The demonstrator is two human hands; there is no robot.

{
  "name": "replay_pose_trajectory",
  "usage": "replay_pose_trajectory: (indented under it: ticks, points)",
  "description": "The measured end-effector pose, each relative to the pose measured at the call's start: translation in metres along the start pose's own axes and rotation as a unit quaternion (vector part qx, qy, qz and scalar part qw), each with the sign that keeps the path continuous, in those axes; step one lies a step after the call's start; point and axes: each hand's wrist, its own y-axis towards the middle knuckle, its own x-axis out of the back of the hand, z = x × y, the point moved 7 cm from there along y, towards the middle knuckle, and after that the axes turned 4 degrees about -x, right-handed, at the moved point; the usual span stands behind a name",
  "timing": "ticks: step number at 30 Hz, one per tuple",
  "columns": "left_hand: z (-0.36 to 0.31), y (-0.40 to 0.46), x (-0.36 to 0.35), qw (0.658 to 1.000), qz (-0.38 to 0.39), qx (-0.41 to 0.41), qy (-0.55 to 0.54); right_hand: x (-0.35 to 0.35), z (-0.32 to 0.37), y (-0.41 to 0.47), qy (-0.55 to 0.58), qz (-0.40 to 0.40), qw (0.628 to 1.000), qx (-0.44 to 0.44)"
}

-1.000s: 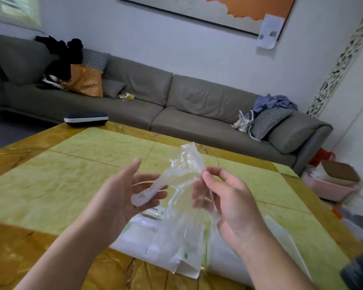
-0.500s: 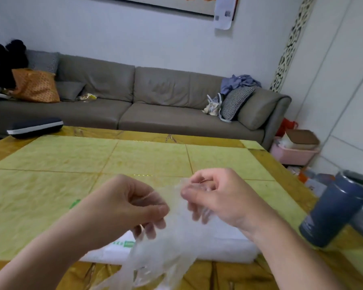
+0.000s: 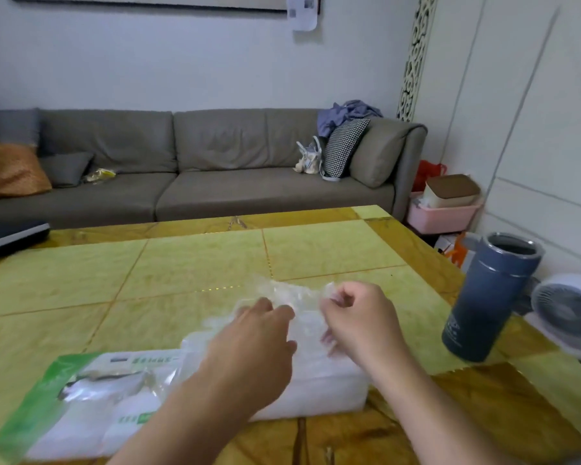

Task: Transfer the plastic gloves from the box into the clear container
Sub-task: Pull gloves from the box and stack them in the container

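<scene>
Glove point(image 3: 292, 293) stretched between both hands point(image 3: 316, 330), above the pack point(image 3: 316, 394)

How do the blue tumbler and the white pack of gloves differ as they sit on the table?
The blue tumbler stands upright at the table's right edge, untouched; the white pack of gloves lies flat and near, under both forearms. The tumbler is opaque and rigid; the pack is soft, pale, green-printed film. Both rest on the table.

Our hands meet over the table's near middle.

We hold the plastic glove point(image 3: 296, 297) between left hand point(image 3: 252, 347) and right hand point(image 3: 359, 323), above the glove pack point(image 3: 121, 397) lying along the table point(image 3: 188, 263) near edge; a tumbler point(image 3: 483, 297) stands at the right edge, the sofa point(image 3: 215, 169) behind the far edge.
</scene>
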Motion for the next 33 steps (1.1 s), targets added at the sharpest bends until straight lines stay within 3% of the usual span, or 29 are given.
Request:
replay_pose_trajectory:
  ticks: [3, 7, 12, 15, 19, 22, 25, 29, 33]
  points:
    - [0.013, 0.005, -0.026, 0.996, 0.086, 0.031, 0.006, 0.010, -0.004, 0.003, -0.166, -0.035, 0.985, 0.025]
    - [0.021, 0.010, -0.034, 0.990, 0.133, 0.047, 0.001, 0.010, -0.008, 0.005, -0.284, -0.016, 0.958, 0.024]
    - [0.029, 0.016, -0.045, 0.979, 0.186, 0.086, -0.006, 0.008, 0.001, -0.002, -0.359, -0.011, 0.933, 0.039]
    - [0.030, 0.019, -0.050, 0.975, 0.195, 0.101, -0.015, 0.006, 0.023, -0.011, -0.359, -0.018, 0.928, 0.100]
    - [0.026, 0.021, -0.050, 0.977, 0.193, 0.088, -0.010, -0.013, 0.039, -0.030, -0.298, 0.088, 0.942, 0.127]
    - [0.026, 0.020, -0.051, 0.978, 0.195, 0.073, -0.022, -0.030, 0.019, -0.034, -0.345, 0.167, 0.920, 0.087]
    - [0.028, 0.013, -0.042, 0.986, 0.155, 0.057, -0.022, -0.038, 0.007, -0.029, -0.374, 0.193, 0.904, 0.074]
    - [0.010, 0.008, -0.025, 0.989, 0.067, -0.020, 0.133, -0.048, 0.005, -0.022, -0.417, 0.234, 0.877, 0.045]
    - [0.026, 0.019, -0.046, 0.981, 0.154, 0.075, 0.091, -0.053, 0.005, -0.023, -0.454, 0.280, 0.846, 0.008]
